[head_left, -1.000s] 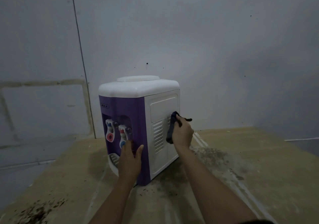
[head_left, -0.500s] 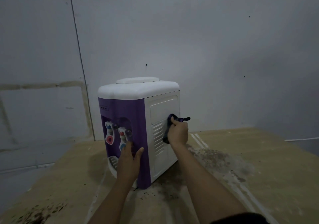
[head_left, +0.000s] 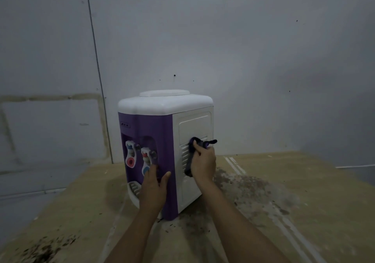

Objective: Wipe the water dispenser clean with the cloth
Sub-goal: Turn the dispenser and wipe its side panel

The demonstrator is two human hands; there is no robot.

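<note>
Right hand (head_left: 203, 164), gripping dark bunched cloth (head_left: 192, 153), slides forward from rear edge over side vents of purple-and-white plastic water dispenser (head_left: 165, 118); side wipe progressing. Left hand (head_left: 155, 187) flat, fingers straight, unmoved, bracing purple front.

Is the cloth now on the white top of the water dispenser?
No, the right hand presses the cloth against the white side panel of the water dispenser, below its top.

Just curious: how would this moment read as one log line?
wiping | right hand grips cloth on dispenser side | left hand braces front
</note>
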